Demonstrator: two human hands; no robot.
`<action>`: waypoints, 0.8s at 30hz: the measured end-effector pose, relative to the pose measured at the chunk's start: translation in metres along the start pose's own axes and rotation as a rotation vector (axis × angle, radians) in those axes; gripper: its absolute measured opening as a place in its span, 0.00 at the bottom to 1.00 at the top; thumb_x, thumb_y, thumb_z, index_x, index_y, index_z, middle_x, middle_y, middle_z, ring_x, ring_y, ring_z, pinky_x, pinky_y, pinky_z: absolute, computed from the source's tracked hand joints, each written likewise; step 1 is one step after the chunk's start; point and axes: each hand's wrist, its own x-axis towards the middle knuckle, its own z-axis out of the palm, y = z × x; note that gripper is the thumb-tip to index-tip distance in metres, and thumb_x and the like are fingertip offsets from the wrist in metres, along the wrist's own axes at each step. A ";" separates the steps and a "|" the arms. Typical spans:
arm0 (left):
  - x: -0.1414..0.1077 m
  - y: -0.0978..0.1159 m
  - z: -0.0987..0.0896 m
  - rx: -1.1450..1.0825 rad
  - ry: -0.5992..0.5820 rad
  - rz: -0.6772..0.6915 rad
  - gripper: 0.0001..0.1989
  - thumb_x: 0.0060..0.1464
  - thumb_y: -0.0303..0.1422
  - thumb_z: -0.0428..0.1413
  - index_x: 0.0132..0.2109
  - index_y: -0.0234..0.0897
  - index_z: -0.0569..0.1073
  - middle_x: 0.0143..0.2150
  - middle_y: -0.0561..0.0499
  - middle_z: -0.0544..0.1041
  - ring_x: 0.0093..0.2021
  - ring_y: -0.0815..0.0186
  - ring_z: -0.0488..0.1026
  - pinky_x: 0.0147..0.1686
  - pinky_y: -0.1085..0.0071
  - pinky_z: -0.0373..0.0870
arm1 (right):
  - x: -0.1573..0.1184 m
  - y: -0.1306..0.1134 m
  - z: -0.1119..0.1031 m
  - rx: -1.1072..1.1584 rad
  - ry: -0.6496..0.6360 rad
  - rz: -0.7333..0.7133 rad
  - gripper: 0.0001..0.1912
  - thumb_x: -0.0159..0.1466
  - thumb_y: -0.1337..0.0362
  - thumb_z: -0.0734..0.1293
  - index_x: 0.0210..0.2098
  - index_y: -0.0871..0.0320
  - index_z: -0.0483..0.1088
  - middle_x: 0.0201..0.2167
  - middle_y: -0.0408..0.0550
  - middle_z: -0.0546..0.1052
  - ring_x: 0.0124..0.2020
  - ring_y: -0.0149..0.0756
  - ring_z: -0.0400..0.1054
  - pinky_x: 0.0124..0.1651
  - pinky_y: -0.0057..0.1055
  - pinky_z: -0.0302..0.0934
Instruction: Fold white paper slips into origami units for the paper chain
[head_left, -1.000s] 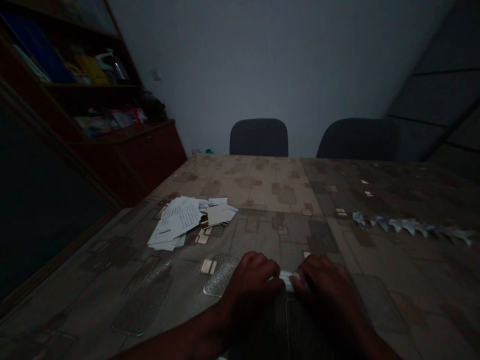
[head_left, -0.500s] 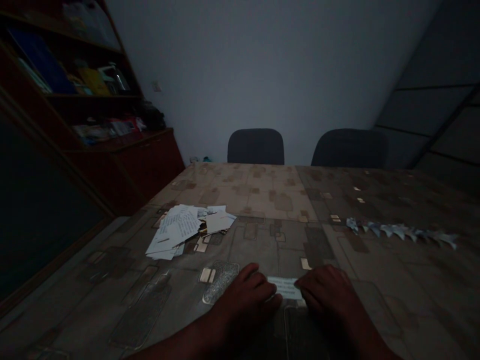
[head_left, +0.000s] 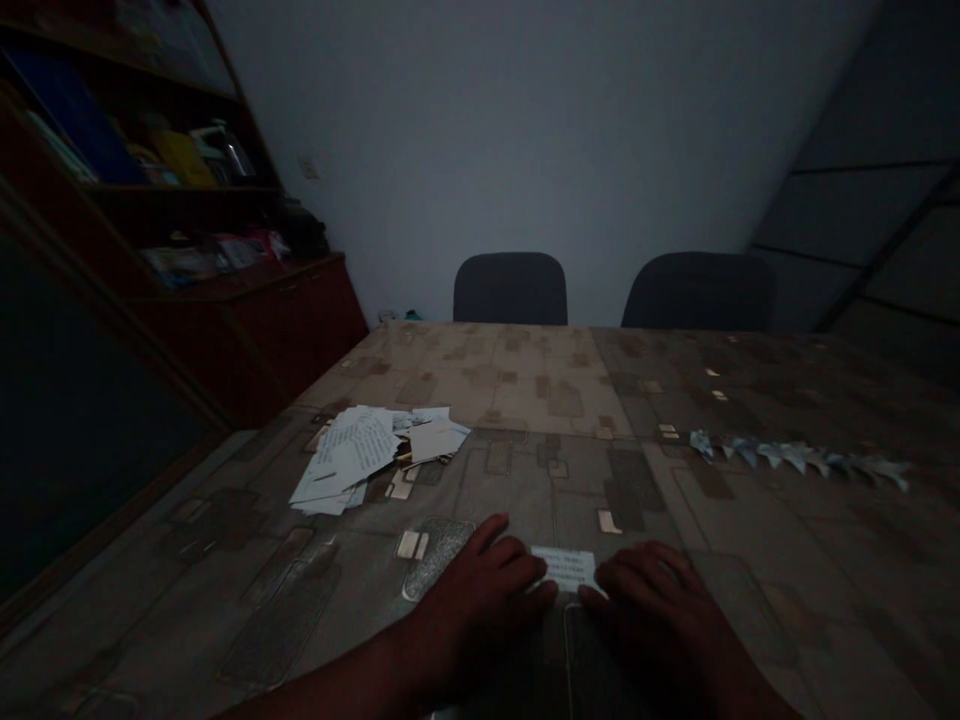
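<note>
A small printed slip of paper (head_left: 566,568), apparently folded, lies near the table's front edge between my hands. My left hand (head_left: 499,580) pinches its left end, thumb below and fingers above. At its right end my right hand (head_left: 649,595) has curled fingers and a thumb against the paper's lower corner. Left of my hands rests a loose pile of printed paper sheets (head_left: 360,445). Over on the right, a row of folded paper pieces (head_left: 795,457) with pointed tips lies across the tablecloth.
A patterned cloth covers the table (head_left: 540,490). Two dark chairs (head_left: 510,288) stand at its far side against the wall. To the left is a wooden shelf unit (head_left: 285,315) holding folders, a kettle and bags. The room is dim.
My right hand has shifted slightly along the slip's right end, its thumb now at the lower corner. More of the paper's printed face shows, and the view has tilted a little.
</note>
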 end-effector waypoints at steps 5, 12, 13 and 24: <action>-0.012 -0.005 0.000 0.002 0.024 -0.014 0.09 0.65 0.29 0.49 0.50 0.44 0.69 0.51 0.55 0.75 0.44 0.65 0.68 0.60 0.51 0.49 | -0.013 0.006 0.000 0.054 0.006 0.088 0.15 0.71 0.63 0.56 0.34 0.50 0.73 0.28 0.40 0.76 0.34 0.35 0.66 0.49 0.38 0.53; -0.016 -0.006 -0.001 -0.026 0.072 0.009 0.12 0.64 0.29 0.50 0.53 0.45 0.67 0.52 0.53 0.74 0.45 0.64 0.68 0.58 0.50 0.52 | 0.000 0.002 0.000 0.056 0.003 0.066 0.12 0.69 0.66 0.59 0.34 0.49 0.72 0.27 0.38 0.76 0.31 0.34 0.66 0.47 0.38 0.52; -0.016 -0.006 -0.001 -0.025 0.074 0.008 0.11 0.65 0.29 0.50 0.53 0.45 0.68 0.51 0.54 0.74 0.44 0.64 0.68 0.58 0.50 0.52 | 0.005 -0.001 0.001 0.033 -0.006 0.044 0.11 0.67 0.67 0.59 0.37 0.49 0.72 0.28 0.39 0.76 0.32 0.35 0.66 0.47 0.38 0.51; -0.013 -0.002 -0.003 0.016 0.028 -0.009 0.08 0.64 0.28 0.50 0.48 0.41 0.70 0.49 0.54 0.75 0.44 0.65 0.68 0.61 0.51 0.48 | 0.003 0.004 0.000 0.112 -0.120 0.024 0.15 0.72 0.66 0.54 0.34 0.53 0.69 0.31 0.39 0.75 0.37 0.32 0.70 0.57 0.39 0.52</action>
